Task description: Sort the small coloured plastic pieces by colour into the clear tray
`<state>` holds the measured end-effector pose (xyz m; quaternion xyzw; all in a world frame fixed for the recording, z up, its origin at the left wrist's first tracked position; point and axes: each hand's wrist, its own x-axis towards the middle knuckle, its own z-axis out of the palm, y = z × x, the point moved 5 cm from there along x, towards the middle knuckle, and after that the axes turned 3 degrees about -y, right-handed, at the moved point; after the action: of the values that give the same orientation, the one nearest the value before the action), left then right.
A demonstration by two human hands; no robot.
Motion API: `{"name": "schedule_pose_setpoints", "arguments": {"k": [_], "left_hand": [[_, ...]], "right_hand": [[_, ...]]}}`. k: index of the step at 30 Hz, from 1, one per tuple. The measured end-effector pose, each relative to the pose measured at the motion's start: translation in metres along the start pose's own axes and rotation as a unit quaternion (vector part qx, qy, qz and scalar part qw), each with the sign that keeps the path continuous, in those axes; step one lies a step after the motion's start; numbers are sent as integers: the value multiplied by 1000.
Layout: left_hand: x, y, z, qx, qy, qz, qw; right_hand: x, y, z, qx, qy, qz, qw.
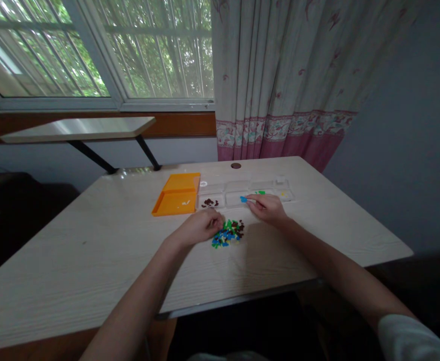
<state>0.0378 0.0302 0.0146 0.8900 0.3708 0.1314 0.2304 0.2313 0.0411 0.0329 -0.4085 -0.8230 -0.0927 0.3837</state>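
My right hand point(268, 207) pinches a small blue piece point(243, 199) between thumb and fingertips, above a clear plastic compartment box point(230, 204). My left hand point(203, 225) rests with curled fingers at the left edge of a mixed pile of small pieces point(229, 234), coloured green, blue, brown and pale yellow. Whether its fingers grip a piece is hidden. Dark brown pieces point(209, 203) lie in the left compartment. Beyond my right hand, green pieces point(260, 192) lie in another, and a yellow bit point(283, 194) sits farther right.
An open orange case point(177, 181) lies left of the clear box, with small white bits point(185, 203) in it. A raised shelf point(80, 128) stands at the table's back left. The table point(103, 260) has a round cable hole point(236, 166) near its back edge.
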Motion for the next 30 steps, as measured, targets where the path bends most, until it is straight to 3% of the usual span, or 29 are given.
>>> {"name": "schedule_pose_setpoints", "arguments": {"k": [6,19,30], "left_hand": [[1,-1,4,45,-16,-7,999],[1,0,4,56,-23,-8,998],[2,2,1,-80,23,2,997]], "right_hand": [[-1,13,-6,5,46,32,998],[-1,14,-4,21,38,51,998],[-3,32,6,29,-8,125,992]]}}
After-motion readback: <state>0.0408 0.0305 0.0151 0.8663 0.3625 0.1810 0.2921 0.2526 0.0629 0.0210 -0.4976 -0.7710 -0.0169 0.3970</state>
